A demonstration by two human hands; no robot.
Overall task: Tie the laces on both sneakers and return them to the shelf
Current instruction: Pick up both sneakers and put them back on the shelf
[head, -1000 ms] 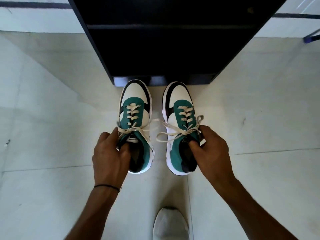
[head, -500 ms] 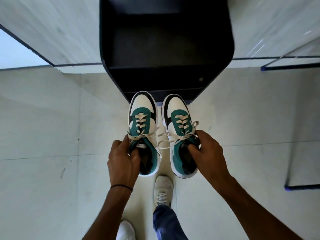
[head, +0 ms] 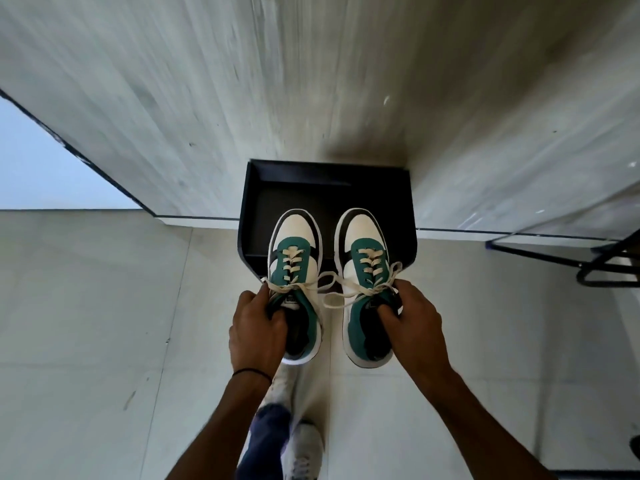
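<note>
I hold two green, white and black sneakers in the air, toes pointing away from me. My left hand (head: 258, 330) grips the left sneaker (head: 294, 258) at its collar, fingers inside the opening. My right hand (head: 414, 323) grips the right sneaker (head: 363, 254) the same way. Cream laces on both are tied in bows; loops hang between the shoes. The toes hover over the top of the black shelf (head: 329, 188), which stands against the wall.
A grey wall (head: 311, 81) rises behind the shelf. Pale floor tiles (head: 104, 323) spread all around. A black metal frame (head: 606, 261) stands at the right. My own white shoes and a jeans leg (head: 277, 427) show below the hands.
The view has risen, so the shelf is seen from above and looks smaller. Both sneakers have come up with my hands and moved slightly apart, toes over the shelf top.
</note>
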